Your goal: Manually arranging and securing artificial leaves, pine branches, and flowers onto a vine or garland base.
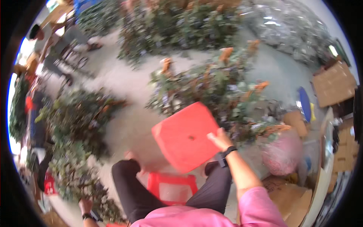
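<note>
A red plastic stool with a square seat and a small hole in its middle is lifted in front of me, tilted. My right hand grips its right edge, thumb on the seat and other fingers mostly hidden. Between my legs shows a second red plastic piece, with an opening in its side, perhaps another stool. My left hand is low at the left, beside a bunch of leafy branches. Its fingers are blurred, so what they hold, if anything, cannot be made out.
Leafy bundles with orange-brown ends lie ahead and at left. More greenery is heaped farther back. Clear plastic bags, a pink round bundle and cardboard occupy the right. A person sits far left.
</note>
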Demonstrator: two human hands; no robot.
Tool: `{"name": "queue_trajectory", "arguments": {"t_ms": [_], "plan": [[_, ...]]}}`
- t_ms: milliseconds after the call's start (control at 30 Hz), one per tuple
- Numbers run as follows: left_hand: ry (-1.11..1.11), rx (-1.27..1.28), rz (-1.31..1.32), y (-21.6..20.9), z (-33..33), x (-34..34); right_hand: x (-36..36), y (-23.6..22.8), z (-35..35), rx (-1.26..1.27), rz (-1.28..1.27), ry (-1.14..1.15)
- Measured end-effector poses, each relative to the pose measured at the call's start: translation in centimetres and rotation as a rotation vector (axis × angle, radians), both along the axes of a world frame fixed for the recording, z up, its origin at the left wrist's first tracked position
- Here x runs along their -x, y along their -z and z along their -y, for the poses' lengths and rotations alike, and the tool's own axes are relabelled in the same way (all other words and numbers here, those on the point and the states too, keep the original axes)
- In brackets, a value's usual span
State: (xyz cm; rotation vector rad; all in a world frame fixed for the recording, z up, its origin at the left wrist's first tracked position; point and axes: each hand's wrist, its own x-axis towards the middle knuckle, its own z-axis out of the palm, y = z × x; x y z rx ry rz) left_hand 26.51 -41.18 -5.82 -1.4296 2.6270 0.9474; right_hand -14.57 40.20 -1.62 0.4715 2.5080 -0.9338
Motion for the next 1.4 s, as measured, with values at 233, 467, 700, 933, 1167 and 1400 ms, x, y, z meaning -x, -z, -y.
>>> {"name": "queue_trajectory", "arguments": {"t_ms": [233,467,700,933,1167,1400], "plan": [[0.519,0.304,0.207,-4.5,-11.1,26.4,-6.1,5.9,11.9,0.206,-0.016,-0.134],[0.452,0.139,-0.16,-12.7,-10.8,30.8,-8.1,6.1,17.5,0.159,-0.128,-0.161],[0.358,-0.029,-0.435,-19.8,-12.1,30.9,-8.2,1.1,13.2,0.25,-0.017,-0.593],[0.562,0.52,-0.054,-31.8,-32.1,32.9,-9.6,-6.6,11.5,0.549,-0.168,-0.715],[1.144,0.461,0.199,-25.0,-46.0,38.4,-12.2,-20.6,13.1,0.611,-0.196,-0.774],[1.274,0.337,-0.116,-17.3,-50.0,36.7,-7.5,-18.7,17.6,0.365,-0.871,-0.775]]}}
